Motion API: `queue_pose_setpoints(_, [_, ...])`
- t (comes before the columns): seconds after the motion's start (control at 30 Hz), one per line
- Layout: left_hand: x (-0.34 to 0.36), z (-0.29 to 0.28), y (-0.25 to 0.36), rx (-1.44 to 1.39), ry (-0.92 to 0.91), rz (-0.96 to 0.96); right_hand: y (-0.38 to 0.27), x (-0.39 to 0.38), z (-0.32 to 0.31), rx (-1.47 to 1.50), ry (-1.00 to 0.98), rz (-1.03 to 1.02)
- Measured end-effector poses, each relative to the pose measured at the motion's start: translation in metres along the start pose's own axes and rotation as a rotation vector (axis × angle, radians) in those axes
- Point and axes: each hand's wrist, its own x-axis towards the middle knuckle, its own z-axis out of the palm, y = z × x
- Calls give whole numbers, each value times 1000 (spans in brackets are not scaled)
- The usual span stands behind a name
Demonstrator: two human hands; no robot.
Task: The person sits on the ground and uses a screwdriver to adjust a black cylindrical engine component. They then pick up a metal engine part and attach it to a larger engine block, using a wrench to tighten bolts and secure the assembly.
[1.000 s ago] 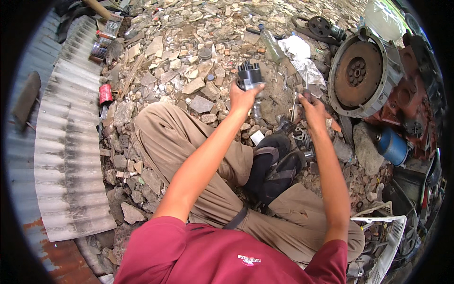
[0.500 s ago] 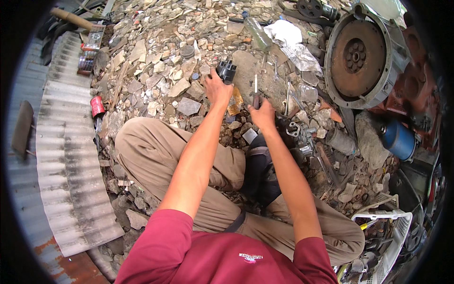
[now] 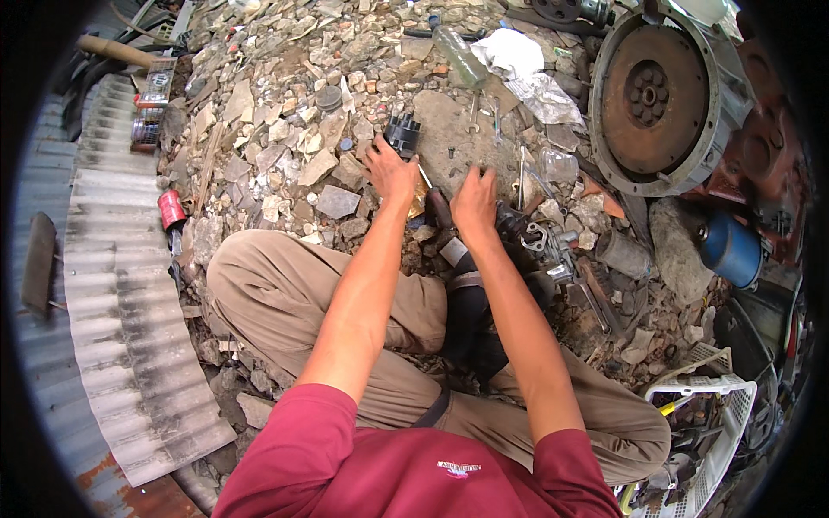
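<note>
Outdoors over rubble (image 3: 275, 162), left hand (image 3: 395, 175) grips a black part (image 3: 401, 133); right hand (image 3: 474, 202), can't tell.

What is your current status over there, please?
Left hand: holding black cylindrical part. Right hand: grasp unclear. Dark-handled screwdriver: lying between both hands.

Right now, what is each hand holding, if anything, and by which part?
The left hand holds the black part below its prongs; whether the right hand holds anything cannot be told.

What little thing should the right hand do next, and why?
Maybe pinch the small dark screw-like piece on the flat grey-brown stone: the right hand is close by, and the left hand holds the black pronged cylinder.
</note>
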Motion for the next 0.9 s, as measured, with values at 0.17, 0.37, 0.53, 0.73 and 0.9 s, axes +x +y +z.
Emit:
queue_pose_setpoints(0.17, [-7,-1,4,-78,-16,-9,10,36,12,-138,-32,-53])
queue_pose_setpoints(0.37, [-10,2,4,-183,-19,-4,24,43,17,-313,-123,-180])
queue_pose_setpoints(0.53, [-10,12,-2,-189,28,25,31,41,10,-331,-93,-250])
queue_pose_setpoints(0.73, [-11,14,3,-181,55,53,17,35,-12,-231,-25,-239])
queue_pose_setpoints(0.9, [-14,19,6,-279,185,366,18,33,-39,92,71,-40])
